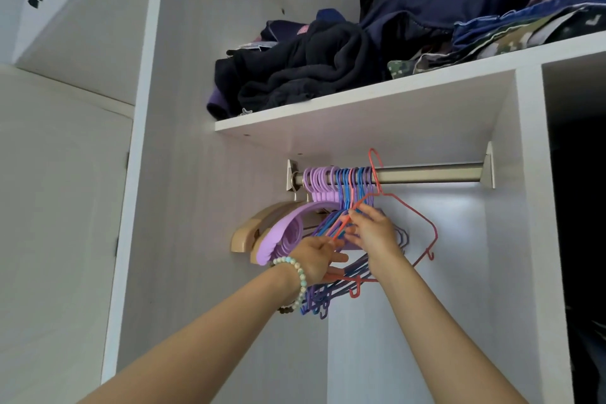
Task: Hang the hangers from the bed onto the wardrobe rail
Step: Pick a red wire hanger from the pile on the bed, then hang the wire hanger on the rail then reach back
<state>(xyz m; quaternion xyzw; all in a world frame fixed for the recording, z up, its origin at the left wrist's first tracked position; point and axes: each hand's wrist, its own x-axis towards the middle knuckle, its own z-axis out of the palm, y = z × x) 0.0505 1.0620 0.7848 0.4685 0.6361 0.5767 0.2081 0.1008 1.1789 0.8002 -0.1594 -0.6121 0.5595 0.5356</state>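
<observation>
The right hand is raised into the wardrobe. Its thumb and fingertips are pinched on the sloping left arm of a red wire hanger. At its 8 o'clock the left hand is stretched out. Its fingers are roughly straight and are laid against the lower bars of the hung hangers, with a bead bracelet worn at the wrist.

The red hanger's hook is seen at 12 o'clock of the right hand, standing above the rail. It appears lifted rather than seated, so the hanging step is judged to be in hand. The purple and blue hangers are packed at the rail's 9 o'clock end, with wooden hangers furthest left. The 3 o'clock stretch is bare metal.

To do the step well, the hook should be carried over the bar and lowered until the wire bears on it. It is best placed just to the 3 o'clock side of the bunch. The bunch should be held back by the left hand so that no arms are tangled. The pinch should be let go only once the hanger hangs plumb.

Above, at 12 o'clock, folded clothes are piled on a shelf. The bed is not in view.
</observation>
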